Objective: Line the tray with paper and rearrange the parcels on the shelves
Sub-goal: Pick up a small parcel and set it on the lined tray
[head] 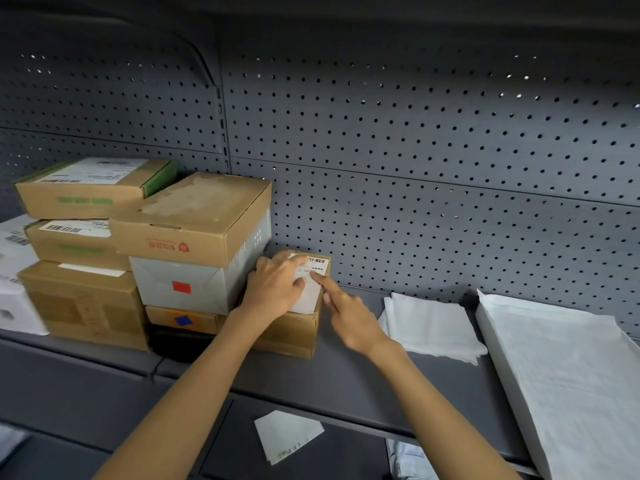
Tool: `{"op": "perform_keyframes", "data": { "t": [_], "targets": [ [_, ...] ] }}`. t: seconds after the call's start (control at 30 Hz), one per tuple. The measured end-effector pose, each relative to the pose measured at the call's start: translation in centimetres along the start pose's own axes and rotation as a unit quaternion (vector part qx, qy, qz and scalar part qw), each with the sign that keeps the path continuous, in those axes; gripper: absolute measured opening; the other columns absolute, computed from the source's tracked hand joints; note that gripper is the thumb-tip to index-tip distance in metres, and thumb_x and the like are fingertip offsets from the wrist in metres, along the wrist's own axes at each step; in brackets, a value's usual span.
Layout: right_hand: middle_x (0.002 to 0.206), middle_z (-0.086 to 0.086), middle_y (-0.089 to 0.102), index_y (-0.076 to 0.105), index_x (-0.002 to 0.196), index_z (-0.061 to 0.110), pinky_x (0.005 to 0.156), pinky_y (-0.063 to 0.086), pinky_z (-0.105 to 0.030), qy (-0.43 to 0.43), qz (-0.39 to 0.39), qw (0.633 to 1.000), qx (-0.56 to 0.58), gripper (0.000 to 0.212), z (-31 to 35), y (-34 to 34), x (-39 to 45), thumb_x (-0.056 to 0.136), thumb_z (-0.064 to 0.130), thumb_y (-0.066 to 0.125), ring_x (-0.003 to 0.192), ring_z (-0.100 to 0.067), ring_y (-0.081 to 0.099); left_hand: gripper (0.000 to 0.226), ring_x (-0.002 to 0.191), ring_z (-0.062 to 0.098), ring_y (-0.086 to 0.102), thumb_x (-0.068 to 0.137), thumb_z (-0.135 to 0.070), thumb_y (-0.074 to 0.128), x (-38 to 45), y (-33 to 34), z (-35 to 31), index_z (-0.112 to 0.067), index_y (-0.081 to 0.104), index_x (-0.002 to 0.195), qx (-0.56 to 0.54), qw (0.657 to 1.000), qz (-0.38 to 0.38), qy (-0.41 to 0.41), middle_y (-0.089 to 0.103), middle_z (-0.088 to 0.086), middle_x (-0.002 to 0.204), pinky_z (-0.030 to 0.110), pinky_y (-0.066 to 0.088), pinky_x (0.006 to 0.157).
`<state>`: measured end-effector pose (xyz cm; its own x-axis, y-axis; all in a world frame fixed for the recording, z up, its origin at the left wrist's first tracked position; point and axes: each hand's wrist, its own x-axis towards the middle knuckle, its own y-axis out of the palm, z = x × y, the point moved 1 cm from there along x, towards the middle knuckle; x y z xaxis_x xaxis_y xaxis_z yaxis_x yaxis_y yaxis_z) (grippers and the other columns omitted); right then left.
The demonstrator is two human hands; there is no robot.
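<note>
Both hands were on one small cardboard box (298,327), which stood on the shelf (346,379) just right of the parcel stack (145,258), touching or nearly touching it. The left hand (273,289) lay flat on the box's top with fingers extended, pressing and not gripping. The right hand (349,317) had its index finger straight on the white label (310,292) at the box's right edge, the other fingers loosely curled and holding nothing.

Risks, as judged from this position:
- Sliding the box left could nudge the grey-white box (194,285) in the stack; the large brown box (197,220) above it overhung and sat slightly askew, so a knock could tip it.
- The label's near end looked lifted (possibly peeling), so rubbing it could tear or detach it.
- Pushing right would run the box into the folded paper (433,323).

Count:
- Parcels on the shelf: about eight visible (the small box, six cardboard or grey boxes in the stack, one white parcel (14,271) at far left); a dark item under the stack could not be identified.
- Paper: one folded pile near the box, and one sheet lining the tray (491,327) at far right.
- Loose paper slips on the lower shelf: one (287,434).
- Trays: one.
</note>
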<state>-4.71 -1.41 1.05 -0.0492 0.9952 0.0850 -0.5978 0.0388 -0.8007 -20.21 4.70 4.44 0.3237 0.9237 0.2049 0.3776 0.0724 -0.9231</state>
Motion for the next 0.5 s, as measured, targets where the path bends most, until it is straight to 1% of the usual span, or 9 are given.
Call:
{"op": "perform_keyframes", "data": {
  "t": [0.07, 0.13, 0.17, 0.2, 0.27, 0.3, 0.37, 0.43, 0.5],
  "targets": [
    [0.114, -0.017, 0.066, 0.032, 0.155, 0.040, 0.085, 0.043, -0.044, 0.013, -0.013, 1.000, 0.009, 0.047, -0.4, -0.3, -0.1, 0.111, 0.027, 0.027, 0.102, -0.040, 0.057, 0.046, 0.130, 0.034, 0.051, 0.097, -0.016, 0.060, 0.3, -0.5, 0.2, -0.023, 0.055, 0.142, -0.056, 0.998, -0.027, 0.010, 0.053, 0.004, 0.146, 0.045, 0.046, 0.105],
    [0.091, -0.005, 0.063, 0.039, 0.150, 0.033, 0.083, 0.046, -0.045, 0.025, -0.036, 0.998, 0.034, 0.041, -0.8, -0.8, -0.4, 0.110, 0.029, 0.028, 0.088, -0.034, 0.052, 0.048, 0.132, 0.027, 0.052, 0.094, -0.007, 0.063, 0.5, -1.1, 0.0, -0.021, 0.058, 0.139, -0.108, 0.993, -0.044, 0.013, 0.055, 0.003, 0.143, 0.034, 0.043, 0.105],
    [0.081, 0.001, 0.058, 0.043, 0.144, 0.029, 0.081, 0.048, -0.045, 0.031, -0.049, 0.997, 0.051, 0.036, -1.1, -1.1, -0.6, 0.110, 0.029, 0.029, 0.083, -0.031, 0.050, 0.050, 0.132, 0.025, 0.052, 0.093, -0.004, 0.064, 0.5, -1.4, -0.1, -0.022, 0.057, 0.139, -0.134, 0.990, -0.045, 0.009, 0.054, 0.004, 0.143, 0.031, 0.041, 0.103],
    [0.077, 0.005, 0.057, 0.045, 0.136, 0.025, 0.080, 0.048, -0.044, 0.040, -0.064, 0.995, 0.071, 0.031, -1.4, -1.4, -0.9, 0.110, 0.030, 0.030, 0.082, -0.030, 0.050, 0.053, 0.132, 0.024, 0.052, 0.092, -0.002, 0.064, 0.5, -1.6, -0.2, -0.023, 0.056, 0.140, -0.165, 0.985, -0.043, 0.005, 0.053, 0.005, 0.144, 0.031, 0.042, 0.102],
    [0.086, 0.004, 0.065, 0.044, 0.125, 0.021, 0.078, 0.048, -0.040, 0.062, -0.093, 0.987, 0.116, 0.021, -1.9, -2.0, -1.5, 0.109, 0.027, 0.033, 0.084, -0.028, 0.055, 0.059, 0.121, 0.024, 0.058, 0.091, -0.001, 0.066, 0.6, -1.6, -0.2, -0.024, 0.052, 0.144, -0.237, 0.971, -0.020, -0.017, 0.051, 0.007, 0.147, 0.034, 0.048, 0.101],
    [0.089, 0.003, 0.066, 0.044, 0.125, 0.017, 0.076, 0.046, -0.037, 0.073, -0.101, 0.984, 0.130, 0.020, -2.0, -2.4, -1.7, 0.109, 0.025, 0.035, 0.083, -0.025, 0.056, 0.062, 0.113, 0.023, 0.061, 0.091, -0.002, 0.067, 0.6, -1.4, -0.2, -0.025, 0.050, 0.146, -0.273, 0.962, 0.000, -0.032, 0.050, 0.008, 0.148, 0.036, 0.050, 0.100],
    [0.078, 0.004, 0.061, 0.041, 0.131, 0.013, 0.072, 0.041, -0.033, 0.087, -0.110, 0.980, 0.139, 0.024, -2.1, -2.9, -2.1, 0.108, 0.020, 0.037, 0.074, -0.021, 0.053, 0.065, 0.107, 0.022, 0.064, 0.091, -0.004, 0.069, 0.5, -0.8, -0.2, -0.028, 0.047, 0.148, -0.325, 0.944, 0.036, -0.053, 0.048, 0.011, 0.151, 0.039, 0.053, 0.099],
    [0.065, 0.006, 0.052, 0.038, 0.136, 0.016, 0.068, 0.040, -0.034, 0.091, -0.118, 0.980, 0.133, 0.030, -2.2, -3.3, -2.6, 0.107, 0.015, 0.038, 0.067, -0.020, 0.050, 0.064, 0.110, 0.024, 0.065, 0.091, -0.004, 0.068, 0.4, -0.1, -0.7, -0.028, 0.047, 0.148, -0.363, 0.929, 0.045, -0.051, 0.047, 0.012, 0.152, 0.036, 0.054, 0.095],
    [0.062, 0.008, 0.047, 0.036, 0.139, 0.018, 0.066, 0.040, -0.033, 0.090, -0.131, 0.978, 0.133, 0.035, -2.3, -3.6, -3.2, 0.105, 0.011, 0.039, 0.064, -0.015, 0.048, 0.061, 0.109, 0.022, 0.066, 0.094, -0.002, 0.063, 0.3, 0.2, -1.6, -0.026, 0.048, 0.147, -0.408, 0.912, 0.023, -0.045, 0.049, 0.012, 0.151, 0.028, 0.055, 0.087]
  ]
}}
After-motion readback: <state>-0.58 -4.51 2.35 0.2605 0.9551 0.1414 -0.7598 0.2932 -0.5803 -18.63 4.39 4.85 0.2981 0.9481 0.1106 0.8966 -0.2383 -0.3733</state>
